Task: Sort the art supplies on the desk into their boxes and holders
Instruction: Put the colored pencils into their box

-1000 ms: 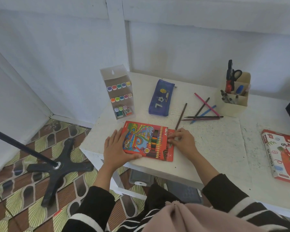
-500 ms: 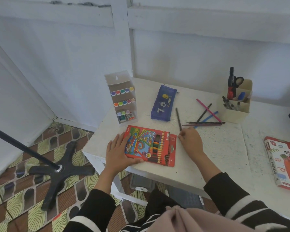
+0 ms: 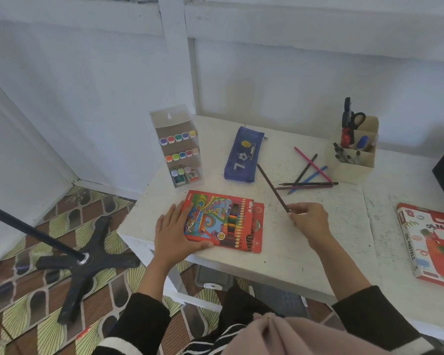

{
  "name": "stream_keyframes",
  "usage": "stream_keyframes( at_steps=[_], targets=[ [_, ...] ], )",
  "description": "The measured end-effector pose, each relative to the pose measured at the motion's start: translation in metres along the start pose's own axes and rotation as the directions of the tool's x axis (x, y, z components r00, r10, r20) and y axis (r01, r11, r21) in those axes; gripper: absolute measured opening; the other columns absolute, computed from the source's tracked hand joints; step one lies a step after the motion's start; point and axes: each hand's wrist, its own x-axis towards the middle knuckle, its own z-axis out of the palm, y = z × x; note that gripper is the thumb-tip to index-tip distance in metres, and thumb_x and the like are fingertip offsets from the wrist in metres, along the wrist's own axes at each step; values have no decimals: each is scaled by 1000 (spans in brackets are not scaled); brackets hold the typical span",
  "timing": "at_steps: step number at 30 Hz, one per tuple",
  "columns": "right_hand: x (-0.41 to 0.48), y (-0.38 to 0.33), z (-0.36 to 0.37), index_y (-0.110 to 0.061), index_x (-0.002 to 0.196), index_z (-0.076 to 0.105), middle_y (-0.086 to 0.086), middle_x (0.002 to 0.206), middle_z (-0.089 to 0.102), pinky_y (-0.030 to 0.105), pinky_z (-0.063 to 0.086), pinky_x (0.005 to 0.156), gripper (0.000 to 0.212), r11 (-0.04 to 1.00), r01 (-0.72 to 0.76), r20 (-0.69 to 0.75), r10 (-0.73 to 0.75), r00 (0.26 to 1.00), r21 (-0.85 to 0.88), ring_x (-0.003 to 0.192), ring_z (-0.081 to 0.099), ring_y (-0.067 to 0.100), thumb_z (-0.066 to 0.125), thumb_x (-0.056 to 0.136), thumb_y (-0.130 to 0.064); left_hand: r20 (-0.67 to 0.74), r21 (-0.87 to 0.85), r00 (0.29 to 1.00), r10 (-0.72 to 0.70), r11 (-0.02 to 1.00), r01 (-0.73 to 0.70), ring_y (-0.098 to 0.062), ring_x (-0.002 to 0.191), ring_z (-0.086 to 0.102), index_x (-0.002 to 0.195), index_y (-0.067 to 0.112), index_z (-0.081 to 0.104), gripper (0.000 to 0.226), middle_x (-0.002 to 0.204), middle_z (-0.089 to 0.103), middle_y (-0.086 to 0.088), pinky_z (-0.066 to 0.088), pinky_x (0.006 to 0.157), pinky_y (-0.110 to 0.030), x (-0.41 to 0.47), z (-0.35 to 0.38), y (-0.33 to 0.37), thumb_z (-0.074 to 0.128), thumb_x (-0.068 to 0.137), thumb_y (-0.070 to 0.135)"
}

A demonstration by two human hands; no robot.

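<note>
Red cardboard pencil box (image 3: 223, 220) lies flat near the front left edge of the white bench (image 3: 318, 239). The left hand (image 3: 173, 234) rests on the box's left end, fingers straight, thumb along the near edge. The right hand (image 3: 309, 222), just right of the box, pinches the lower end of a brown pencil (image 3: 272, 187); the pencil slants away toward the blue pencil case (image 3: 242, 155). Loose pencils (image 3: 308, 179) lie crossed beside the beige holder (image 3: 351, 160). An oil pastels box (image 3: 431, 242) lies at far right.
</note>
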Motion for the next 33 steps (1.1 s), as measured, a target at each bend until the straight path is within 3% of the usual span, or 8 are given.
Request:
stream_keyframes(
  at_steps=[3, 8, 14, 20, 26, 31, 33],
  targets=[
    [-4, 5, -13, -7, 99, 73, 7, 89, 65, 19, 40, 69, 23, 998, 60, -4, -60, 998, -23, 80, 56, 15, 61, 84, 5, 0, 3, 1000, 4, 1000, -4, -20, 146, 13, 148, 30, 23, 127, 157, 21, 4, 3, 117, -44, 0, 0, 1, 21, 44, 103],
    [-4, 12, -27, -3, 96, 73, 15, 94, 68, 23, 41, 74, 26, 985, 84, -9, -86, 996, -148, 80, 56, 20, 54, 85, 11, -4, 2, 1000, 7, 1000, -7, -21, 146, 14, 148, 30, 24, 127, 157, 22, 3, 5, 117, -46, 0, -2, 2, 22, 44, 102],
    [6, 26, -42, 0, 98, 72, 21, 104, 68, 23, 41, 81, 32, 945, 73, -27, -86, 996, -319, 99, 60, 31, 46, 86, 14, -8, 14, 1000, 1, 1000, 0, -21, 146, 14, 148, 30, 24, 126, 156, 22, 3, 5, 117, -46, 0, -2, 2, 24, 44, 102],
    [7, 22, -34, -13, 91, 74, 9, 97, 65, 26, 37, 74, 31, 864, 231, 145, -185, 972, -447, 85, 53, 19, 52, 86, 7, 7, 8, 1000, -3, 1000, 3, -20, 146, 12, 148, 31, 22, 114, 157, 20, 4, 3, 117, -44, 0, -3, 4, 44, 52, 89],
    [-1, 1, 15, -23, 103, 70, 1, 95, 56, 27, 38, 73, 24, 815, 402, 331, -275, 903, -418, 85, 50, 14, 55, 91, -8, 17, -9, 1000, -3, 1000, 4, -20, 146, 12, 147, 31, 23, 113, 157, 20, 5, 3, 117, -45, 0, -4, 3, 49, 52, 87],
    [-4, -14, 47, -14, 96, 62, 2, 89, 67, 13, 40, 62, 19, 894, 386, 273, -322, 907, -229, 75, 57, 9, 60, 85, 2, 28, 6, 1000, -8, 1000, 7, -18, 146, 12, 147, 32, 23, 114, 157, 19, 5, 4, 118, -44, 0, -4, 4, 48, 52, 89],
    [-7, -15, 53, -13, 95, 59, 5, 88, 70, 20, 49, 64, 22, 911, 380, 266, -331, 906, -160, 71, 61, 12, 55, 85, 6, 23, 7, 1000, -8, 1000, 8, -18, 146, 12, 147, 32, 24, 123, 157, 20, 5, 4, 117, -44, 0, -4, 4, 35, 45, 98]
  ],
)
